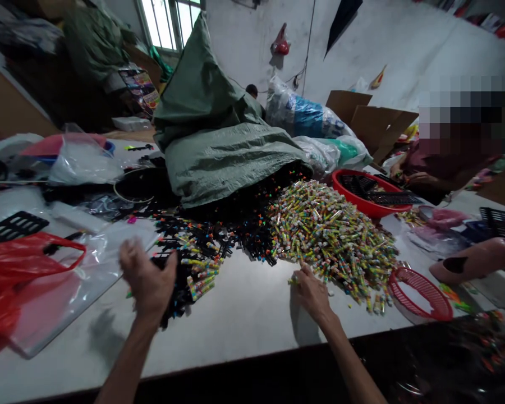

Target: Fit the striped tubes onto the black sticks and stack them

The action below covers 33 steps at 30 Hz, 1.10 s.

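My left hand (149, 278) is raised over the left part of the white table (244, 314), thumb and fingers apart, slightly blurred, with nothing in it. Beside it lie black pieces with coloured tips (179, 297) and a small group of yellow-green tubes (202, 278). My right hand (311, 289) is at the near left edge of a large heap of small tubes (332, 235). Its fingers are bent together around something small and yellowish that is too small to make out.
A green sack (231, 160) spills black pieces behind. Right of the heap are a red basin (374, 209) and a red basket (421, 292). A red bag (21, 269) lies on plastic sheets at left. Another person (441, 163) sits at the far right.
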{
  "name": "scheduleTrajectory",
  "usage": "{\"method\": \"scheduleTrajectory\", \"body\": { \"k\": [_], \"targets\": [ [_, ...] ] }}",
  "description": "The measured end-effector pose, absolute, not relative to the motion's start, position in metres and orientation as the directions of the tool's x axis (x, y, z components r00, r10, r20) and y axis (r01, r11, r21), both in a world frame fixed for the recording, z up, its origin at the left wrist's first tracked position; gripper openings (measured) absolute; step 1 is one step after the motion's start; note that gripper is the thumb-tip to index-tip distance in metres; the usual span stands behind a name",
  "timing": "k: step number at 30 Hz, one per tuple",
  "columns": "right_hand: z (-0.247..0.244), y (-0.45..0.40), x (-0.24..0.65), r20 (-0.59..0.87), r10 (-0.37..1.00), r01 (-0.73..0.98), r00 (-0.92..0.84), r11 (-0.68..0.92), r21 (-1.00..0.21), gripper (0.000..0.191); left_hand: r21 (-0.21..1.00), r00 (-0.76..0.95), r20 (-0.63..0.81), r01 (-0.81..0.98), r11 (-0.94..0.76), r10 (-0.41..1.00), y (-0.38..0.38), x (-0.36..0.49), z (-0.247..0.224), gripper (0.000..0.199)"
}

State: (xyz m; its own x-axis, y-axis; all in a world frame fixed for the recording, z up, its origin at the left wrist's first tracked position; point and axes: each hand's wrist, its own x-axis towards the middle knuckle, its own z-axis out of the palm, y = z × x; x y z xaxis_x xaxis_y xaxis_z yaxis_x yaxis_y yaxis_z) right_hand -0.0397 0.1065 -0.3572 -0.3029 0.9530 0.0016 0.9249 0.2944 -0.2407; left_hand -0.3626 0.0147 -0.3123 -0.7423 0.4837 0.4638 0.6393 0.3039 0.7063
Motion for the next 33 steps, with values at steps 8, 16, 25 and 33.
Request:
{"method": "scheduleTrajectory", "body": {
  "k": [8,16,25,33],
  "targets": [
    [-0.357,0.106,-0.055,-0.038,0.945,0.944,-0.326,0.322,-0.071,0.021,0.385,-0.284,0.137,0.898,0.213,0.949,0.141,-0.297,-0.347,0.024],
    [-0.356,0.101,-0.056,-0.021,0.971,0.477,-0.238,0.098,-0.873,0.02,0.585,-0.18,0.119,0.807,0.078,0.976,0.102,-0.299,-0.343,0.041],
    [-0.338,0.069,-0.094,-0.201,0.938,-0.308,-0.281,-0.287,-0.907,0.041,0.697,0.113,0.059,0.707,-0.122,0.992,0.022,-0.248,-0.334,0.022],
    [-0.34,0.059,-0.09,-0.234,0.919,-0.33,-0.317,-0.338,-0.881,0.036,0.501,0.19,0.079,0.841,-0.204,0.979,0.008,-0.245,-0.326,0.022]
  ]
}}
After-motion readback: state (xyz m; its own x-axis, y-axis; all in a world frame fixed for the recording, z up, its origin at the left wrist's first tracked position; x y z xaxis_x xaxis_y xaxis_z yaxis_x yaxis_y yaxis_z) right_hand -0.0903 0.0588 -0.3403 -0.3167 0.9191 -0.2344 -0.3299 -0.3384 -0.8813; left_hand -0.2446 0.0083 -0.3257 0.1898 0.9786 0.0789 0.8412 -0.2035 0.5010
